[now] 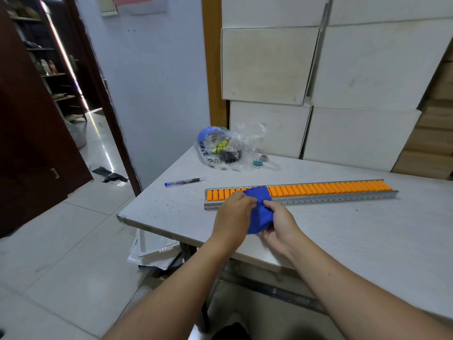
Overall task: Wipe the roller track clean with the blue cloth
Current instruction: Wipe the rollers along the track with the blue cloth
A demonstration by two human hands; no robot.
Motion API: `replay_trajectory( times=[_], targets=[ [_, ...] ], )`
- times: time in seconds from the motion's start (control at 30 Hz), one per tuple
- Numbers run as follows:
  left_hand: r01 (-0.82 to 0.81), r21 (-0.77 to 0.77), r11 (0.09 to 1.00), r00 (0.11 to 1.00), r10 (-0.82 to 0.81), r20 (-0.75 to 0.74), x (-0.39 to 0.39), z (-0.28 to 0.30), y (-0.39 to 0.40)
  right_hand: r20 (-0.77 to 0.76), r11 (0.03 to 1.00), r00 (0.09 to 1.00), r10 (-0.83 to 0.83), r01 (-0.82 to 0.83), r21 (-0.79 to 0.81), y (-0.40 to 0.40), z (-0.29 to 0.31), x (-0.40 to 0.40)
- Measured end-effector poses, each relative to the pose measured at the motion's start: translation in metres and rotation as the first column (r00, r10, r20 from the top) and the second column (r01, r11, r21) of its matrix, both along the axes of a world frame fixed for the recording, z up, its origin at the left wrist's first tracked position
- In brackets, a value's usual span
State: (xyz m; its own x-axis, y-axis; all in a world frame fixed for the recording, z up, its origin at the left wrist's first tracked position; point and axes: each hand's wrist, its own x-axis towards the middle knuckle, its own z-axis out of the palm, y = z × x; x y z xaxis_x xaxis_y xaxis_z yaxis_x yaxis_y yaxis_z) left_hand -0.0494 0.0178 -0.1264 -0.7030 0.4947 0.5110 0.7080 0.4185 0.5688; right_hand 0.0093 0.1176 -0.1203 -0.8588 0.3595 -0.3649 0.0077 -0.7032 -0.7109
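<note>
A long roller track [328,190] with orange rollers in a grey metal channel lies across the white table [367,231]. A bunched blue cloth [259,209] is held in front of the track's left part and hides several rollers there. My left hand [232,217] pinches the cloth's left side. My right hand [280,227] cups and grips it from the right and below. Both hands hover near the table's front, just short of the track.
A blue pen [185,182] lies left of the track. Behind it sit a clear plastic bag of items [225,148] and a small binder clip [257,163]. Stacked white boxes [355,94] line the back. The table corner [121,217] is at left, with papers on the floor below.
</note>
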Motion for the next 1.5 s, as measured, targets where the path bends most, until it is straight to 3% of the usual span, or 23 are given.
replay_trajectory(
  times=[0.17,0.43,0.6,0.67,0.73,0.77,0.9,1.0,1.1,1.17,1.27,1.5],
  targets=[
    [-0.021,0.001,1.000,0.993,0.021,0.113,0.004,-0.002,0.004,0.057,0.999,0.997,-0.047,0.045,0.020,0.015,-0.005,0.008],
    [0.051,-0.175,0.983,0.959,0.001,0.284,-0.005,-0.014,-0.003,0.129,0.967,0.963,-0.235,0.219,0.128,0.041,-0.005,0.011],
    [0.036,-0.116,0.993,0.978,-0.011,0.209,-0.015,-0.013,-0.005,0.142,0.950,0.948,-0.283,0.258,0.173,0.058,-0.003,0.012],
    [0.006,-0.101,0.995,0.996,0.003,0.091,-0.023,-0.012,-0.009,0.130,0.924,0.927,-0.352,0.322,0.207,0.074,0.002,0.013],
    [-0.072,-0.054,0.996,0.996,0.070,-0.047,-0.038,-0.012,-0.017,0.118,0.863,0.875,-0.469,0.424,0.275,0.098,0.011,0.013],
    [-0.131,-0.056,0.990,0.991,0.129,-0.044,-0.048,-0.012,-0.021,0.108,0.813,0.838,-0.535,0.477,0.333,0.114,0.016,0.013],
    [-0.267,-0.198,0.943,0.940,0.300,0.162,-0.076,-0.015,-0.037,-0.006,0.500,0.672,-0.741,0.558,0.662,0.178,0.037,0.017],
    [-0.233,-0.208,0.950,0.936,0.277,0.217,-0.080,-0.020,-0.040,-0.102,0.219,0.577,-0.810,0.460,0.861,0.223,0.039,0.019],
    [-0.211,-0.195,0.958,0.931,0.258,0.258,-0.086,-0.026,-0.042,-0.122,0.049,0.629,-0.768,0.247,0.968,0.259,0.027,0.022],
    [-0.202,-0.200,0.959,0.926,0.253,0.280,-0.090,-0.028,-0.044,-0.032,-0.003,0.670,-0.741,0.045,0.999,0.276,0.015,0.023],
    [-0.188,-0.190,0.964,0.929,0.237,0.285,-0.091,-0.028,-0.044,0.135,0.035,0.683,-0.718,-0.159,0.987,0.287,-0.008,0.023],
    [-0.187,-0.175,0.967,0.914,0.236,0.330,-0.095,-0.032,-0.045,0.093,-0.086,0.702,-0.706,-0.216,0.973,0.250,-0.031,0.007]
  ],
)
